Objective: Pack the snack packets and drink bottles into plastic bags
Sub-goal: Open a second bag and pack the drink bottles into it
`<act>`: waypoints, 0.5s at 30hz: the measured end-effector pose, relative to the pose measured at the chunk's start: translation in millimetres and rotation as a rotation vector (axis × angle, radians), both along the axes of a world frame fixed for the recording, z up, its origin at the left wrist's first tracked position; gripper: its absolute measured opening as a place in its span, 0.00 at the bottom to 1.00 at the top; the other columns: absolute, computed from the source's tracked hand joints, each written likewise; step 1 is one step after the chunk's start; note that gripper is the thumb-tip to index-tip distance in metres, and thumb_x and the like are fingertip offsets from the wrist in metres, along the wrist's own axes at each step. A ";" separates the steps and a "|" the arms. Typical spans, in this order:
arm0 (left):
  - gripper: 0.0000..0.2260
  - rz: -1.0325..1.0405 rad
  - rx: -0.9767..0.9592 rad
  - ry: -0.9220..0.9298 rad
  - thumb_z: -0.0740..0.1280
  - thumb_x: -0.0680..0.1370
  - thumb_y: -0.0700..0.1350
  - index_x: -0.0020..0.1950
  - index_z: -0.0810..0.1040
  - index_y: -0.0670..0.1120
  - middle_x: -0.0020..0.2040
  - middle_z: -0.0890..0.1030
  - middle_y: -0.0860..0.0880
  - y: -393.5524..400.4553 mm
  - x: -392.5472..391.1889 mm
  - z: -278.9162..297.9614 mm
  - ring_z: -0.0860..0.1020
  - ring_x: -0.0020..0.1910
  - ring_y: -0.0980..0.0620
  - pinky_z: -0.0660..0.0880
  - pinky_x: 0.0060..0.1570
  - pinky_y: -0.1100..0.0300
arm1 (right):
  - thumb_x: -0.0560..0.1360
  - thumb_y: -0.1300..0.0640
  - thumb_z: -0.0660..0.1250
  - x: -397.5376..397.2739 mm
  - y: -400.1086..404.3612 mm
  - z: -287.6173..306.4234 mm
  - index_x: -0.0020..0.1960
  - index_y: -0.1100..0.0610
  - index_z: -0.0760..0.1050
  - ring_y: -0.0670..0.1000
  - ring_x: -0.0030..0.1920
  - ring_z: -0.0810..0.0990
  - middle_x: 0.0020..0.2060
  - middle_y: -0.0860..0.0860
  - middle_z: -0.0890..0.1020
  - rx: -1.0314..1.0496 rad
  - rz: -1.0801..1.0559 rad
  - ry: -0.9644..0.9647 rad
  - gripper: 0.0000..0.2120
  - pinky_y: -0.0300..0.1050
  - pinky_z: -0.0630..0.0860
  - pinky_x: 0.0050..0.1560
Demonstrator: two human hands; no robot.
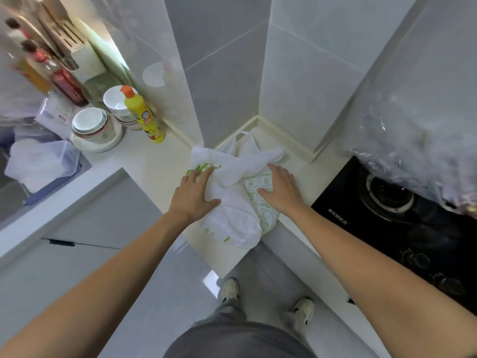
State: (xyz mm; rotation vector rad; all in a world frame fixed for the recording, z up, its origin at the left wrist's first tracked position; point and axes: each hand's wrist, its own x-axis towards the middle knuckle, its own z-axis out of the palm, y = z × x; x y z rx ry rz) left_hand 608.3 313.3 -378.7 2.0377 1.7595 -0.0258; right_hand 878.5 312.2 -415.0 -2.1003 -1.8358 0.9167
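Note:
A white plastic bag with green print lies on the cream counter corner, bulging over whatever it holds; its contents are hidden. A second printed bag lies partly under its right side. My left hand rests flat on the bag's left side, fingers spread. My right hand presses flat on the right side, over the green printed panel. No snack packets or drink bottles show outside the bags.
A yellow bottle with an orange cap, stacked white bowls and sauce bottles stand at the left by the sink, where a clear plastic tub sits. A black gas hob is at the right. Tiled walls close the corner.

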 end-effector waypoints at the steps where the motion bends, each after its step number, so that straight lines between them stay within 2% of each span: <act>1: 0.42 -0.015 -0.002 0.006 0.72 0.74 0.60 0.82 0.53 0.58 0.77 0.63 0.45 0.7 -0.6 -4.1 0.65 0.72 0.39 0.72 0.65 0.39 | 0.77 0.44 0.71 -0.8 5.3 -4.3 0.83 0.52 0.50 0.60 0.79 0.59 0.80 0.55 0.59 0.017 -0.052 0.039 0.43 0.58 0.63 0.77; 3: 0.42 -0.040 -0.010 0.021 0.73 0.74 0.57 0.82 0.53 0.57 0.76 0.66 0.45 1.2 -3.0 -11.7 0.65 0.72 0.38 0.72 0.64 0.40 | 0.76 0.46 0.73 -2.3 16.9 -7.2 0.83 0.53 0.47 0.60 0.78 0.61 0.80 0.55 0.60 0.073 -0.170 0.126 0.47 0.57 0.64 0.75; 6: 0.40 -0.059 -0.043 0.037 0.73 0.75 0.55 0.82 0.56 0.54 0.73 0.69 0.45 0.9 -10.0 -21.9 0.66 0.70 0.39 0.73 0.62 0.43 | 0.75 0.46 0.75 -4.3 31.2 -7.0 0.84 0.48 0.45 0.58 0.75 0.64 0.78 0.53 0.63 0.143 -0.244 0.197 0.49 0.56 0.66 0.73; 10: 0.36 -0.052 0.028 0.032 0.72 0.75 0.55 0.79 0.61 0.51 0.71 0.69 0.43 3.9 -12.7 -21.6 0.67 0.68 0.40 0.73 0.60 0.44 | 0.79 0.51 0.71 -14.9 28.9 -6.7 0.83 0.48 0.53 0.57 0.76 0.63 0.77 0.51 0.66 0.166 -0.079 0.189 0.39 0.53 0.65 0.72; 15: 0.34 -0.139 0.201 -0.160 0.72 0.75 0.55 0.77 0.65 0.46 0.70 0.70 0.45 28.0 25.5 0.9 0.69 0.67 0.41 0.73 0.62 0.46 | 0.79 0.58 0.69 -31.4 16.5 2.0 0.82 0.52 0.58 0.53 0.76 0.63 0.77 0.49 0.67 0.228 0.085 0.172 0.36 0.49 0.63 0.75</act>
